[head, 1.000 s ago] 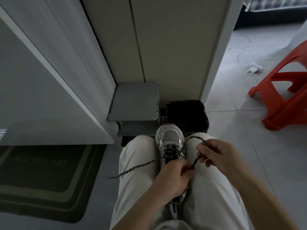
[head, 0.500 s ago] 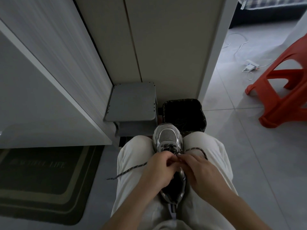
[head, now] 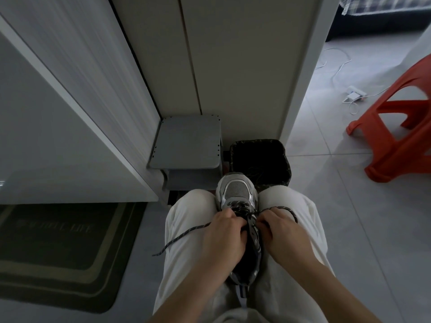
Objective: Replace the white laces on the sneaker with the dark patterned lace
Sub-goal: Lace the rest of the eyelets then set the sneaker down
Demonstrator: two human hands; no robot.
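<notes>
Sneaker (head: 236, 190) was wedged between knees (head: 193, 206), long axis fore-aft (toe pointed away from person). Dark patterned lace (head: 186, 232) was pinched by left hand (head: 224, 238) and right hand (head: 283, 234).

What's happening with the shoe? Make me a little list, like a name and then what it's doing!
sneaker: wedged between the knees, toe pointing away
dark lace: crossed over the front eyelets; one end trails over the left thigh, a loop curves over the right knee
left hand: grips the sneaker beside the eyelets
right hand: pinches the dark lace
behind the toe: bin with a black bag, grey stool
on the floor: red stool at right, dark mat at left
</notes>
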